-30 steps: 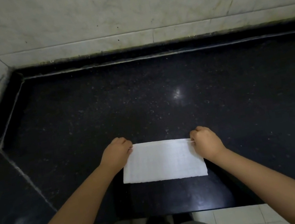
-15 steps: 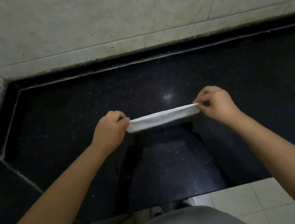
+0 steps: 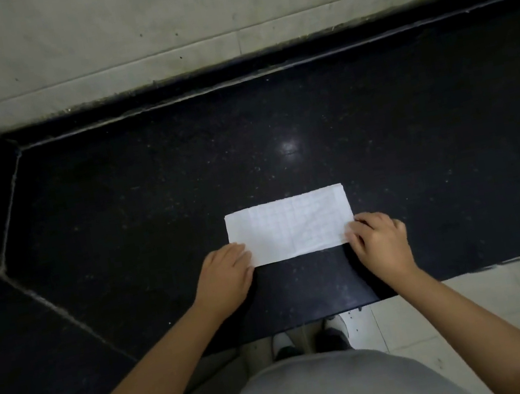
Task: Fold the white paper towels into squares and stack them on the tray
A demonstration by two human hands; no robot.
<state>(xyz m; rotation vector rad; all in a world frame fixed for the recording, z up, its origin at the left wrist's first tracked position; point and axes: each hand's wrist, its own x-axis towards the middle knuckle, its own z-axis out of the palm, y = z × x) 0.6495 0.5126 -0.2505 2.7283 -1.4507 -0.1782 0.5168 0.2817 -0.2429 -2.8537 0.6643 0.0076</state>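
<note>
Right now our worry is the next fold — the paper towel (image 3: 289,225) is a long rectangle, not yet a square, and it is thin and limp. If we lift one end carelessly, the layers may slide apart or the far edge may skew, and we would press in a crooked crease. The polished black desk (image 3: 146,189) looks slick, so the sheet could also skate away from us as we push on it. We judge that one end must be held down while the other comes across.

Our left hand (image 3: 223,274) sits at the towel's near left corner, fingers (image 3: 239,256) curled loosely, their tips over the paper's edge; whether they pinch it or merely press it flat we cannot tell. Our right hand (image 3: 381,244) is at the near right corner, its fingers bent and closed on the corner, which seems to lie between thumb and fingertips.

The towel lies flat on the desk between the two sets of fingers, reaching away from them toward the tiled wall (image 3: 152,24). No tray shows anywhere, so we cannot say where the stack will go.
</note>
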